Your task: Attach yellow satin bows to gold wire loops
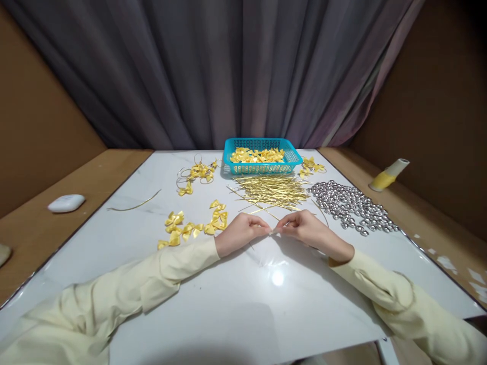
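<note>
Near the middle of the table, my left hand (245, 232) and my right hand (302, 230) meet fingertip to fingertip, both pinched closed. Between the fingertips shows a tiny pale bit of a thin gold wire (271, 232); most of it is hidden by my fingers. A fine strand sticks out below my left hand. Just beyond my hands lies a pile of straight gold wires (272, 191). Several yellow ribbon bows (188, 230) lie loose to the left of my left hand. Silver ring-like beads (348, 205) are heaped to the right of my right hand.
A turquoise basket (262, 169) holding yellow bows stands at the back. Bows with wire loops (200, 171) lie at back left, more bows (312, 166) at back right. A single wire (135, 205), a white rounded object (66, 203) and a yellow-wrapped tube (388, 175) sit toward the sides.
</note>
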The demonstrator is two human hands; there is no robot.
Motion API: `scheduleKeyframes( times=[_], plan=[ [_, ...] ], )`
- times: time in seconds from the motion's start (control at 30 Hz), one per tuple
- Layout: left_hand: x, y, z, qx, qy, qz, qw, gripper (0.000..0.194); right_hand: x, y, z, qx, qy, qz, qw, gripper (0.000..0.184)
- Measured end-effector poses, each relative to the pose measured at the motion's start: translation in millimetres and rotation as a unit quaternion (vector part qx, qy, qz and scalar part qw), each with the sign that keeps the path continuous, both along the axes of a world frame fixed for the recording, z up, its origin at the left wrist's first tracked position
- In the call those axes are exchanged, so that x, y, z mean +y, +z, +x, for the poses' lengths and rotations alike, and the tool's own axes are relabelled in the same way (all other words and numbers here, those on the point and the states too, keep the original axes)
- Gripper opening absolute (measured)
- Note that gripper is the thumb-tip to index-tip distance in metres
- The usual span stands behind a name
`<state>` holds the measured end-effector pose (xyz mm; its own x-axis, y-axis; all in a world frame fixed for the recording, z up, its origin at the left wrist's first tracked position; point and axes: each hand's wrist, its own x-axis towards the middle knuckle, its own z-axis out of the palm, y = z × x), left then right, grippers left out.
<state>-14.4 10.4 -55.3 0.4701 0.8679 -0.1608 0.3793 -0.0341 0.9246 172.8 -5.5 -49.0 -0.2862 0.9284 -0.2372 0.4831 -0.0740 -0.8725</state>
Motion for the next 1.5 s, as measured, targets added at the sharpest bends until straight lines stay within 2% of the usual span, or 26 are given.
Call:
scheduleKeyframes(
  times=[0.17,0.37,0.97,1.5],
  plan=[
    [-1,3.2,2,-0.016,0.013,-0.026,0.999,0.02,2,-5.5,2,0.088,-0.035,-0.063,0.993,0.021],
    [-4,8.4,3,-0.009,0.024,-0.034,0.999,0.017,0,-4.9,2,0.136,-0.05,-0.101,0.984,0.022],
    [-4,10.4,3,-0.006,0.032,-0.034,0.999,0.018,3,-9.1,4,0.153,-0.043,-0.118,0.98,0.024],
    [-5,13.0,4,-0.015,0.039,-0.038,0.998,0.017,3,-4.6,4,0.194,-0.052,-0.146,0.969,0.026]
  ],
)
